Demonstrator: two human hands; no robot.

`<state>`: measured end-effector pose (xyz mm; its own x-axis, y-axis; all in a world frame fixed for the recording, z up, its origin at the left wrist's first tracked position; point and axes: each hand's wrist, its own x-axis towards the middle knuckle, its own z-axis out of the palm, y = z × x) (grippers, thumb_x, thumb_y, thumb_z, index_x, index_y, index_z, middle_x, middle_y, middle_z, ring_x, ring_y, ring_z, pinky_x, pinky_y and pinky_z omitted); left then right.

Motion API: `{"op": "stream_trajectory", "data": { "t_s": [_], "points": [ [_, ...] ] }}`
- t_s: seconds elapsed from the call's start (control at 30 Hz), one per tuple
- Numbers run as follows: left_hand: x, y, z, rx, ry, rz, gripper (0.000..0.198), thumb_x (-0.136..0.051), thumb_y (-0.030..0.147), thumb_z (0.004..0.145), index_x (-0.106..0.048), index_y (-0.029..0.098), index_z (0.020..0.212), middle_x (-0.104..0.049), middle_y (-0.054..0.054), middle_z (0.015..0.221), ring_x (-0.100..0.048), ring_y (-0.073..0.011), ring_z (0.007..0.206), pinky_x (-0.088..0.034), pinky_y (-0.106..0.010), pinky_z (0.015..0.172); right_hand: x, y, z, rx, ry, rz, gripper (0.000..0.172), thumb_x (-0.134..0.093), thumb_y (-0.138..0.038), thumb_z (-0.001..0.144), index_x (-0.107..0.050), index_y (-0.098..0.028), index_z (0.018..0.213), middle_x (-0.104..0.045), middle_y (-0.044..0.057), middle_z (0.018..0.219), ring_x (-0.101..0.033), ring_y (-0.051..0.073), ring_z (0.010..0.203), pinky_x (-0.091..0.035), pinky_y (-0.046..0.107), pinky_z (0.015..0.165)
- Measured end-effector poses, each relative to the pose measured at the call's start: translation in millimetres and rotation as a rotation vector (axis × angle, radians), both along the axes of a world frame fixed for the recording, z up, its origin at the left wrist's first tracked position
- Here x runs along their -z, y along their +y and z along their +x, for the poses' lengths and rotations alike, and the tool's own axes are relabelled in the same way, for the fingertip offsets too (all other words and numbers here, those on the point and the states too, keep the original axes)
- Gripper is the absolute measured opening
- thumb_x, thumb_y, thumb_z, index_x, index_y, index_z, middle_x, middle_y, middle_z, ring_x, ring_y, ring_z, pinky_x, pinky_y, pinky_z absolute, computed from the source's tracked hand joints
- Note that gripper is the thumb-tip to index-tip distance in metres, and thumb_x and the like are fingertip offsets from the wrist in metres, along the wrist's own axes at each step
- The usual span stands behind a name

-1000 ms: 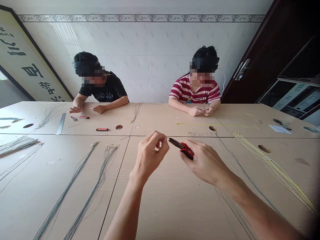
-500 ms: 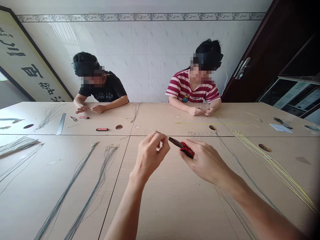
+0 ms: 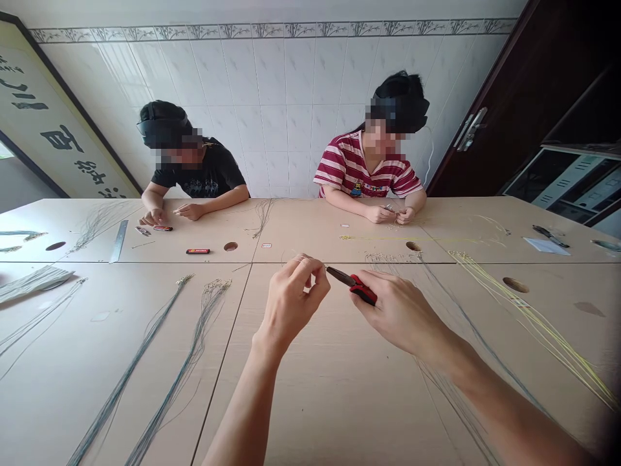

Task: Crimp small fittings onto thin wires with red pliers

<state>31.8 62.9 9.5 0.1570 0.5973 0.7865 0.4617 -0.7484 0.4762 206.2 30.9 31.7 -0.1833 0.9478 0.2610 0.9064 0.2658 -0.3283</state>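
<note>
Near the middle of the table, my left hand (image 3: 291, 303) is raised with thumb and fingertips pinched together. A faint thin cord (image 3: 283, 257) curves out by its fingers; the pinched end is too small to make out. My right hand (image 3: 400, 314) is closed around pliers (image 3: 363, 290) with red and black handles. Their dark jaws point left, and the tip reaches the fingertips of my left hand. Whether the jaws grip anything cannot be seen. Beyond my right hand lies a row of grey cords (image 3: 451, 299) with small metal ends.
Blue-grey cord bundles (image 3: 140, 362) lie at left, yellow cords (image 3: 538, 323) at right. Across the table sit a person in black (image 3: 208, 171) and a person in stripes (image 3: 373, 168). A ruler (image 3: 119, 241), a red-black cutter (image 3: 198, 251) and round table holes (image 3: 515, 285) are there too.
The pliers' handles and jaws have drawn closer together in my right hand. My left hand stays put. The person in black has moved a hand towards the small tools on the table.
</note>
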Motion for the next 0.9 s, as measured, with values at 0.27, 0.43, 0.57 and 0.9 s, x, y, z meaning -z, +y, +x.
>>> {"op": "stream_trajectory", "data": {
  "t_s": [0.27, 0.43, 0.57, 0.9],
  "points": [
    [0.3, 0.4, 1.5, 0.048, -0.020, 0.024, 0.017, -0.051, 0.002, 0.082, -0.052, 0.018, 0.077, -0.051, 0.002, 0.069, -0.038, -0.0071, 0.058, -0.035, -0.014, 0.046, -0.9, -0.8, 2.1, 0.037, -0.057, -0.066, 0.015, -0.049, -0.022, 0.086, -0.045, -0.022, 0.071, -0.055, -0.002, 0.064, -0.046, 0.014, 0.055, -0.026, 0.024, 0.050],
    [-3.7, -4.5, -3.2, 0.116, 0.063, -0.196, 0.008, -0.054, 0.014, 0.087, -0.062, 0.017, 0.089, -0.058, -0.002, 0.077, -0.047, -0.0093, 0.065, -0.034, -0.015, 0.043, 0.3, -0.8, 9.2, 0.024, -0.066, -0.044, 0.012, -0.050, -0.022, 0.087, -0.051, -0.022, 0.075, -0.059, -0.001, 0.065, -0.050, 0.014, 0.056, -0.027, 0.023, 0.050],
    [-7.0, -6.7, -9.9, 0.153, 0.144, -0.409, 0.020, -0.054, 0.022, 0.090, -0.066, 0.019, 0.106, -0.065, -0.005, 0.088, -0.056, -0.0128, 0.078, -0.042, -0.019, 0.054, 1.6, -3.3, 18.1, 0.027, -0.109, -0.029, 0.010, -0.050, -0.023, 0.087, -0.053, -0.022, 0.077, -0.061, -0.001, 0.068, -0.051, 0.014, 0.057, -0.026, 0.023, 0.051],
    [-18.9, -6.5, -23.9, 0.508, -0.267, -0.811, 0.019, -0.059, 0.028, 0.090, -0.066, 0.017, 0.077, -0.069, -0.006, 0.112, -0.060, -0.0174, 0.099, -0.046, -0.027, 0.085, -0.4, -13.4, 27.5, 0.016, -0.157, -0.064, 0.016, -0.050, -0.022, 0.086, -0.044, -0.022, 0.072, -0.053, -0.003, 0.061, -0.043, 0.013, 0.053, -0.023, 0.023, 0.050]
  ]
}}
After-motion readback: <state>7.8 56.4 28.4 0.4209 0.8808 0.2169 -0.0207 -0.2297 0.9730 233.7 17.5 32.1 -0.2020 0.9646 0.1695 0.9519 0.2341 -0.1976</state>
